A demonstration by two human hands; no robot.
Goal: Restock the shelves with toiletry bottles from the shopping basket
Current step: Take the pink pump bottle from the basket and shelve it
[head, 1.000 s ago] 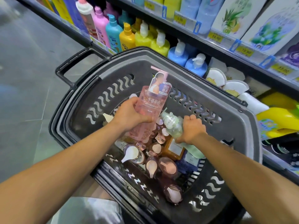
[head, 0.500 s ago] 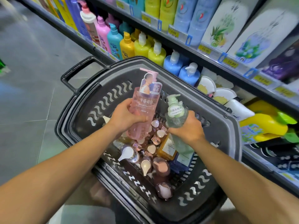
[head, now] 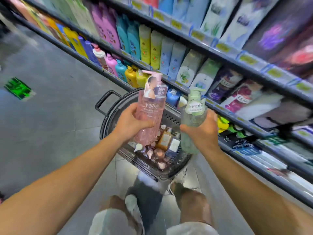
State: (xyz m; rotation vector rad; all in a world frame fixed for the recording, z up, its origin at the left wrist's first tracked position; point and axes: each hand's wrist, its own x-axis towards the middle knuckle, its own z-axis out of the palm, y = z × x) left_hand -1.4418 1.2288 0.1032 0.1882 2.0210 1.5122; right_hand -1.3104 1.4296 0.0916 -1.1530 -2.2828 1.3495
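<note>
My left hand (head: pixel 131 122) grips a tall pink pump bottle (head: pixel 150 107) round its lower half, holding it upright above the basket. My right hand (head: pixel 201 129) grips a pale green pump bottle (head: pixel 194 114), also upright, a little to the right. Below both hands stands the dark grey shopping basket (head: pixel 108 116) on the floor, with several pink, amber and dark bottles (head: pixel 162 141) lying inside. The shelves (head: pixel 203 48) rise to the right, packed with bottles and refill pouches.
Grey tiled aisle floor (head: pixel 50 107) spreads to the left, with a green floor marker (head: pixel 17 88). My legs and shoes (head: pixel 177 180) stand just behind the basket. The lowest shelf edge (head: pixel 254 160) runs close along the basket's right side.
Both hands have lifted their bottles up out of the basket. The view has risen and pulled back, so the basket now looks smaller and the upper shelves show.
</note>
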